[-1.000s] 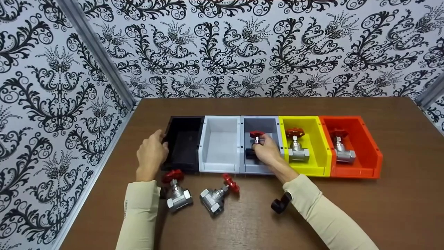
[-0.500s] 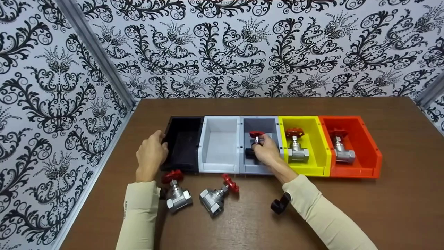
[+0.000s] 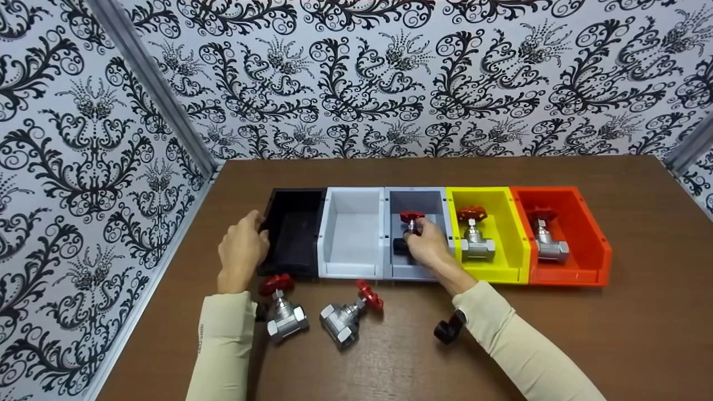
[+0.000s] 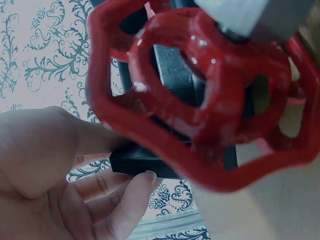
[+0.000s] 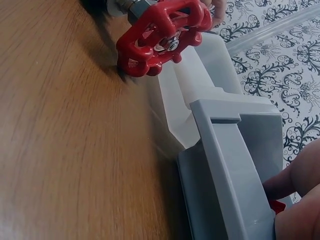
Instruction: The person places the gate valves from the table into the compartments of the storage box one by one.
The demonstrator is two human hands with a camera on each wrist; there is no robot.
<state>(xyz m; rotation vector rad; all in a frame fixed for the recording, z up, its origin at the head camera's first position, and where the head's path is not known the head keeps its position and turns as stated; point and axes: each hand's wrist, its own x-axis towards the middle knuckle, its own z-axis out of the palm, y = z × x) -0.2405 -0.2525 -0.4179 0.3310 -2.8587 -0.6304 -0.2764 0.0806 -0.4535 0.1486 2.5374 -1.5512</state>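
My right hand (image 3: pixel 429 243) reaches into the grey bin (image 3: pixel 415 271) and grips a valve with a red handwheel (image 3: pixel 412 216). Fingers hide part of that valve; its visible lower end looks dark. At the row's left end, my left hand (image 3: pixel 243 245) holds the outer side wall of the black bin (image 3: pixel 292 267). In the left wrist view, fingers and thumb (image 4: pixel 135 200) meet the black bin's edge (image 4: pixel 145 165), partly behind a red handwheel (image 4: pixel 220 170). Two steel valves lie on the table in front: one valve (image 3: pixel 287 320) by my left sleeve, another valve (image 3: pixel 342 322) to its right.
Between the black and grey bins stands a white bin (image 3: pixel 356 269). To the right, a yellow bin (image 3: pixel 504 274) holds a steel valve (image 3: pixel 478 248), and a red-orange bin (image 3: pixel 574 277) holds another valve (image 3: pixel 551 248). A patterned wall (image 3: pixel 390 83) rises behind the brown table (image 3: pixel 401 367).
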